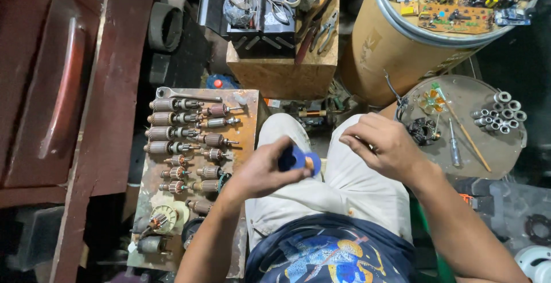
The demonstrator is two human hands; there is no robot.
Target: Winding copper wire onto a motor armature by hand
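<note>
Over the lap, between the knees: left hand curled around a blue spool, fingers closed on its rim, an orange core showing at the near end. Right hand just beside it, not touching, fingers bent and pinched loosely together; whether a thin strand sits between the fingertips, cannot tell.

On the left, a rusty metal board carrying rows of small motor armatures, copper windings and shafts pointing right, a spanner along the top edge. On the right, a round metal tray with a wound stator, a screwdriver, a thin stick and a cluster of silver bearings. Ahead, a wooden block holding a toolbox, pliers and scissors; beside it a cardboard drum topped with circuit boards.

Likely trouble:
- Spool held only by fingertips over an open gap between the legs; a slack grip could drop it to the cluttered floor below.
- Any strand drawn off at an angle could snag on the rim and kink or snap.
- Elbow swing to the left could sweep the nearest armatures off the board's edge; to the right, scatter the bearings.
</note>
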